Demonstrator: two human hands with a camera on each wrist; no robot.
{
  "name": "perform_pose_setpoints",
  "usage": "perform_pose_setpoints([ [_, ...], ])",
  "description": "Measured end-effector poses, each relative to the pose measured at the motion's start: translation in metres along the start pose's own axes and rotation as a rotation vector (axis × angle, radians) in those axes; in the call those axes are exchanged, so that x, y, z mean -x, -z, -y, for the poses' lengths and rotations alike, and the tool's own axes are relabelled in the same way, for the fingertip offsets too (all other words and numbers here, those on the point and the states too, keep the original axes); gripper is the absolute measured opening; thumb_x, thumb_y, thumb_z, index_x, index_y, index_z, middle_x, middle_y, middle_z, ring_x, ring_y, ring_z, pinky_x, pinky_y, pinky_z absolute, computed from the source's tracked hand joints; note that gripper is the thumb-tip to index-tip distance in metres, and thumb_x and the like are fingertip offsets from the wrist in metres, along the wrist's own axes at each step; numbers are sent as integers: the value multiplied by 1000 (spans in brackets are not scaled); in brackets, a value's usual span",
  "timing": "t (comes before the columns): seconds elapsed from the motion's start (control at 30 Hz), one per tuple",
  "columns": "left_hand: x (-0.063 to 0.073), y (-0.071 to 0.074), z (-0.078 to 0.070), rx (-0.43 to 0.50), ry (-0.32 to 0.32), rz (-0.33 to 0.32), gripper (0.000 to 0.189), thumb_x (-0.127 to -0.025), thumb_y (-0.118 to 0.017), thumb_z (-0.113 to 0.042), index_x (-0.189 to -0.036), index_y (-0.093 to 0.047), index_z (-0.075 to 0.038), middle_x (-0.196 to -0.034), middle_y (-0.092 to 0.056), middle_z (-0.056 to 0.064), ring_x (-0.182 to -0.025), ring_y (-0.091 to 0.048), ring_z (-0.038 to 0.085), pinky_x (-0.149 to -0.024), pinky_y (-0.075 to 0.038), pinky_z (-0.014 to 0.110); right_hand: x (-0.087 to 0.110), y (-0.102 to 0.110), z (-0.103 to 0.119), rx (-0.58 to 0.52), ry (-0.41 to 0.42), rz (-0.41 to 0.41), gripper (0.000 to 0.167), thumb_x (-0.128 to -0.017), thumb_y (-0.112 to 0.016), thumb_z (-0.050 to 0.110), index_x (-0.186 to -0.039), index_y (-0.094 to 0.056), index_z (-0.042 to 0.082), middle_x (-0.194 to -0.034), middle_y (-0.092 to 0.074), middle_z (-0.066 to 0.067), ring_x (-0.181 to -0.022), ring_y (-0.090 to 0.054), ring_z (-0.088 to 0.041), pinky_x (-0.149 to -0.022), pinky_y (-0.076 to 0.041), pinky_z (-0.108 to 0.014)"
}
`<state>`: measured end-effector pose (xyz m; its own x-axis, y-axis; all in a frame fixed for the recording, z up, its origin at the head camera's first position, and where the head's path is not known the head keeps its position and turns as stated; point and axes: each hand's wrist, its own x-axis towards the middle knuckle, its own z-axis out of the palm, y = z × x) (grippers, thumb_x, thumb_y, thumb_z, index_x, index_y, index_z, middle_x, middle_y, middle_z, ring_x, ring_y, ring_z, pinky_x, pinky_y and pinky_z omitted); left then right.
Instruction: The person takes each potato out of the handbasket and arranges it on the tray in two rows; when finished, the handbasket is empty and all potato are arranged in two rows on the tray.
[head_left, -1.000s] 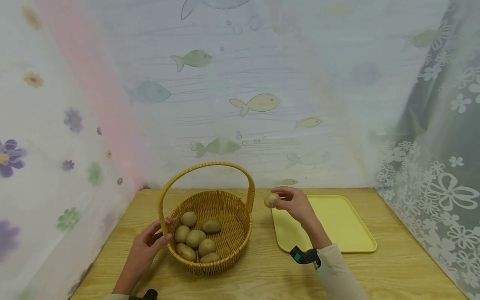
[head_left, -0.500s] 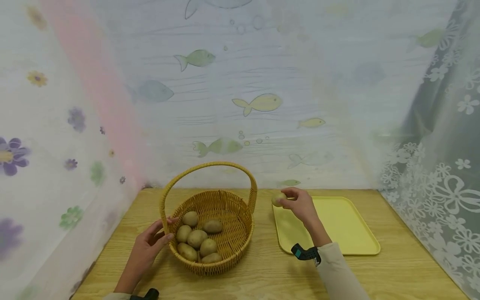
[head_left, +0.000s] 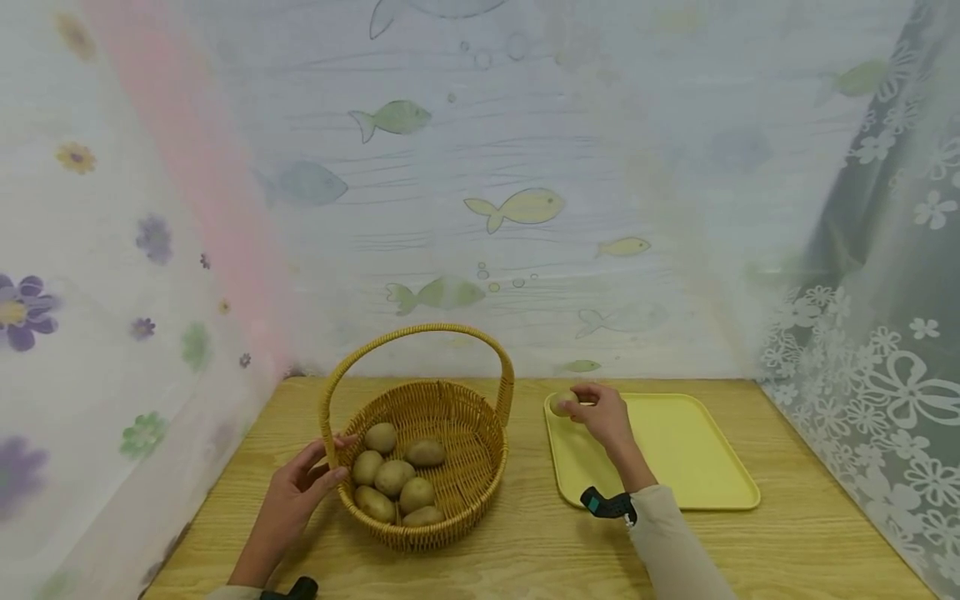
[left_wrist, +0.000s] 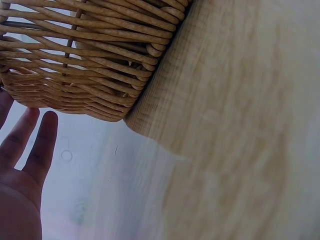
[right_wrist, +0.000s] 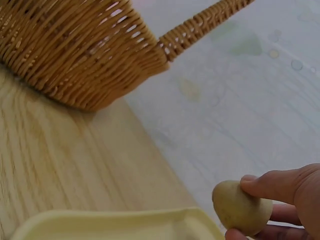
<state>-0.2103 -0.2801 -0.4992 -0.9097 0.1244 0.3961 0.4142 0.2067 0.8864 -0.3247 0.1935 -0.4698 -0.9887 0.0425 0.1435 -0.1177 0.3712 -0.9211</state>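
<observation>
In the head view my right hand (head_left: 604, 417) pinches a small potato (head_left: 563, 403) between thumb and fingers, at the far left corner of the yellow tray (head_left: 675, 442). The right wrist view shows the potato (right_wrist: 240, 207) beside the tray's rim (right_wrist: 115, 220); whether it touches the tray I cannot tell. My left hand (head_left: 294, 492) holds the wicker basket (head_left: 465, 492) at its left rim, by the foot of the handle. Several potatoes (head_left: 393, 477) lie inside, mostly on the left. Two loosely straight fingers (left_wrist: 44, 145) show below the basket's weave in the left wrist view.
The basket's tall arched handle (head_left: 420, 329) rises above its rim. Both basket and tray stand on a wooden table (head_left: 525, 550). A fish-patterned curtain (head_left: 450, 167) hangs behind the table, with flowered sheets (head_left: 142, 333) at the sides.
My right hand has carried the potato to the right and slightly down, from beside the tray to over its far left corner. The left hand keeps its place on the basket.
</observation>
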Motion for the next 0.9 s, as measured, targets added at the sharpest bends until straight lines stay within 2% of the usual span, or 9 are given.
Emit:
perform_pose_setpoints([
  [0.13,1,1,-1,-19,17,-8,35,-107,-62,-8,-140,-59,2,-146,-57,19,-133,-53,7,-103,-49,21,-1,-3,-8,31,4,-33,42,-94,-80,12,-128,-67,-9,-118,-71,-25,-93,-75,-33,-75,-63,-39],
  [0.3,3,1,-1,-45,45,-27,37,-107,-63,-10,-142,-59,-1,-147,-55,19,-129,-54,4,-100,-50,19,0,-7,-18,87,-1,-56,41,-93,-80,13,-127,-69,-7,-117,-71,-22,-102,-71,-36,-79,-61,-40],
  [0.47,2,0,-1,-30,32,-17,36,-107,-62,-9,-141,-59,-1,-147,-57,17,-130,-54,5,-101,-50,21,0,-9,-25,99,15,-59,42,-93,-80,14,-128,-69,-6,-121,-70,-23,-108,-69,-39,-87,-60,-47],
  [0.7,-1,-1,1,13,-2,-3,33,-106,-61,-5,-138,-58,4,-145,-58,20,-135,-52,10,-103,-49,22,-1,-11,-27,129,41,-68,41,-93,-80,16,-127,-70,-4,-121,-71,-23,-110,-68,-39,-87,-59,-49],
  [0.9,0,-1,-1,-1,5,-11,34,-106,-62,-6,-139,-59,3,-145,-58,20,-133,-53,7,-102,-48,20,-2,-10,-29,154,20,-55,43,-96,-77,22,-129,-70,-5,-120,-71,-22,-110,-66,-38,-89,-57,-51],
])
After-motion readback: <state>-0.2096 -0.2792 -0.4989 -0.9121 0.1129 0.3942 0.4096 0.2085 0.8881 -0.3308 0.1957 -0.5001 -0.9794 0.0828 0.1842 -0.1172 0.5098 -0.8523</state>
